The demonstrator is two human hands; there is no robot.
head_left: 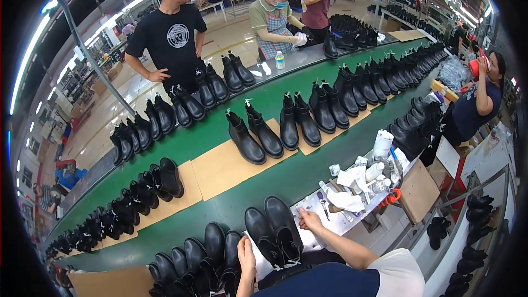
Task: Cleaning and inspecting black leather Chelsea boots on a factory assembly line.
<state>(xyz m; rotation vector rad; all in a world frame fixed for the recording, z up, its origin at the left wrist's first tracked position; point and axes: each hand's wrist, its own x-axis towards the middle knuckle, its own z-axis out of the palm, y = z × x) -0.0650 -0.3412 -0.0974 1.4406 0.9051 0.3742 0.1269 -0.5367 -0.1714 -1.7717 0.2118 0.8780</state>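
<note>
A pair of black ankle boots stands between my hands, a left boot and a right boot, toes pointing away from me and white ties at their tops. Beside the left boot is my left hand, fingers fairly straight and palm turned toward it; whether it touches the leather I cannot tell. My right hand hovers by the right boot's outer side, fingers loosely bent and apart, with nothing seen in them. Under that hand lies a white work surface. More black boots crowd close on my left.
A green conveyor crosses ahead, carrying rows of boots on brown cardboard. To my right are white bottles, a white cloth, a small brush-like tool and orange-handled scissors. Several people stand beyond the conveyor and at right.
</note>
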